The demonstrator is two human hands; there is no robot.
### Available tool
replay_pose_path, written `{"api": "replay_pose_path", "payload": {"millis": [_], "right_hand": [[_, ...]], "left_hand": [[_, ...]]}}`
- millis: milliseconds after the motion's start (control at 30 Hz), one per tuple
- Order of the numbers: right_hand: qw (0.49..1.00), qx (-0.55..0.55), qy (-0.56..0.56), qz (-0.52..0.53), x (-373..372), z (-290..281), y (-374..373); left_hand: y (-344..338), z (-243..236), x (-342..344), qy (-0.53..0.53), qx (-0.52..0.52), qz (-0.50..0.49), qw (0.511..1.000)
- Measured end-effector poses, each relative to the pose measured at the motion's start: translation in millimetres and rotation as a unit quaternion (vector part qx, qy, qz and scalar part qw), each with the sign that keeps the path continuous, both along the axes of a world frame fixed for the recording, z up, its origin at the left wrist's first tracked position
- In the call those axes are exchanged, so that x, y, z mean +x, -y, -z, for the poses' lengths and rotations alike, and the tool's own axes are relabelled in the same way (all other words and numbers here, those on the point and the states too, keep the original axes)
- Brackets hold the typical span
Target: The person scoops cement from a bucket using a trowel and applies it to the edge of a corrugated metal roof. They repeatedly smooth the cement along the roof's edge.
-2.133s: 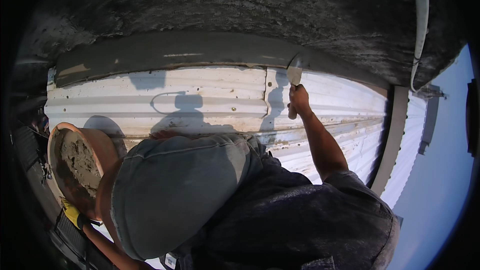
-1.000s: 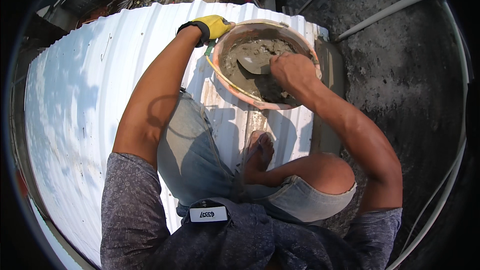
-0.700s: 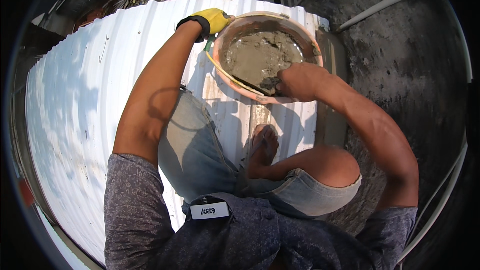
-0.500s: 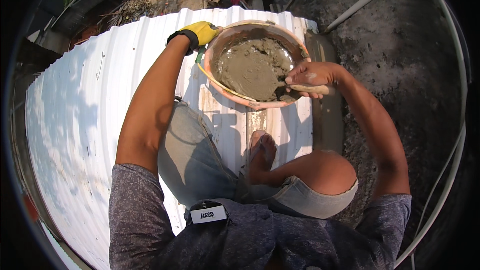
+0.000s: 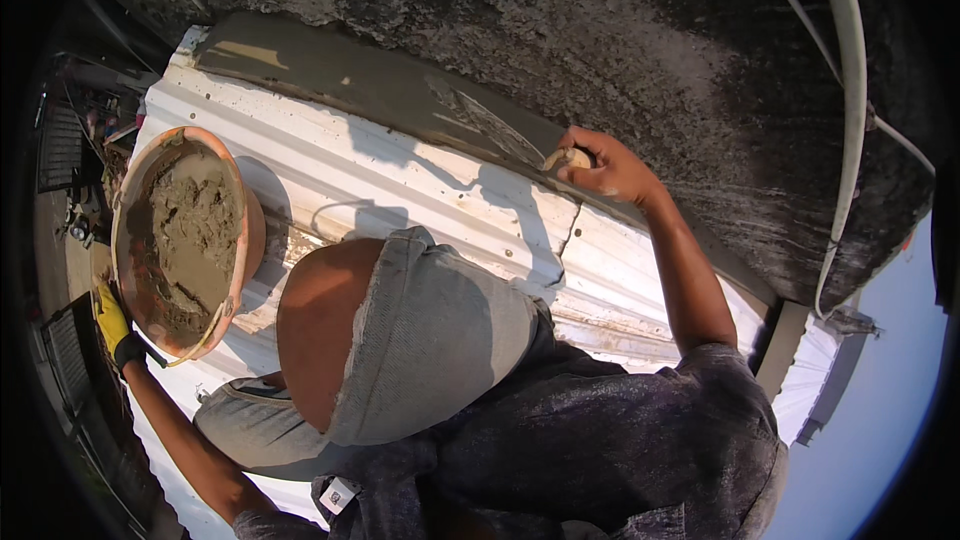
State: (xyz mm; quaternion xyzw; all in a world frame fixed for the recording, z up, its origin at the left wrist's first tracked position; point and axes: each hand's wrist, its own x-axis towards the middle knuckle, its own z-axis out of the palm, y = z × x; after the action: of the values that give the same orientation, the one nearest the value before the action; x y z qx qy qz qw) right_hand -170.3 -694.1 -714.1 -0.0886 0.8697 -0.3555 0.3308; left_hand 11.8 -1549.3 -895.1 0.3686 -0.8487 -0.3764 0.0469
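Right hand [image 5: 618,170], fingers wrapped around the trowel [image 5: 568,158], right of the bucket [image 5: 255,235], at the grey strip [image 5: 350,80]; gloved left hand [image 5: 110,316] at the bucket's lower-left rim, finger closure indeterminable.

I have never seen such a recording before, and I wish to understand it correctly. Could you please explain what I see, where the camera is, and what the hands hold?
There is no machine here: a person works with their own two hands. The camera sits on their head and looks down; its wide lens bends straight edges. An orange bucket of wet grey mix stands on a white ribbed roof. The left hand, in a yellow glove, is at the bucket's rim; its grip is hard to see. The bare right hand holds a trowel at a grey strip beside the rough wall.
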Motion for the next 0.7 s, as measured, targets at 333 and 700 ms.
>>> {"api": "replay_pose_path", "payload": {"millis": [333,700], "right_hand": [[0.906,0.369,-0.129,0.163,196,89,-70],[0.868,0.470,-0.053,0.152,196,141,-88]], "left_hand": [[1,11,-26,0.156,-0.128,0.023,0.979],[8,19,-25,0.110,-0.170,0.033,0.979]]}}
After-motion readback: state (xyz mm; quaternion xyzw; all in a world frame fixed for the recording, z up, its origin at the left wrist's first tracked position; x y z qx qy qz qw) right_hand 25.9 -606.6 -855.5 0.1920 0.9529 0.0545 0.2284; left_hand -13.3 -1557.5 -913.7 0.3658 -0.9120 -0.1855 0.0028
